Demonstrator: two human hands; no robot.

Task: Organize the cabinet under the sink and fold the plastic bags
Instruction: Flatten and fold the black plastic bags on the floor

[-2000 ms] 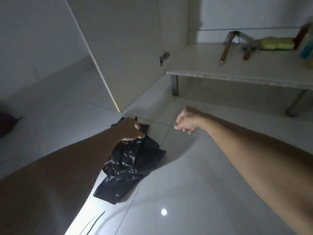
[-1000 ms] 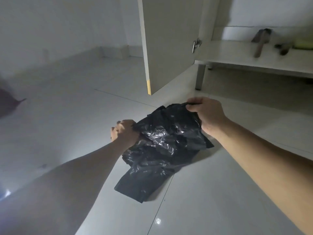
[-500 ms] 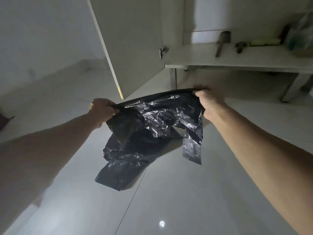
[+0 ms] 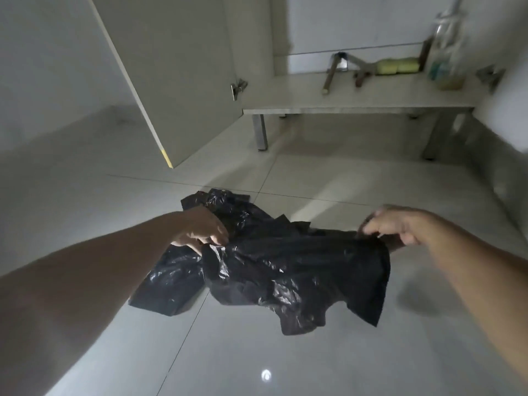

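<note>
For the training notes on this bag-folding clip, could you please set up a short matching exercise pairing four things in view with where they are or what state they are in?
Things:
1. black plastic bag
2. yellow sponge
3. cabinet door
4. clear bottle

Places or states:
A. swung open, on the left
B. stretched between the left hand and the right hand
C. upright at the right end of the cabinet floor
D. lying at the back of the cabinet floor

Pairs: 1-B, 2-D, 3-A, 4-C
</note>
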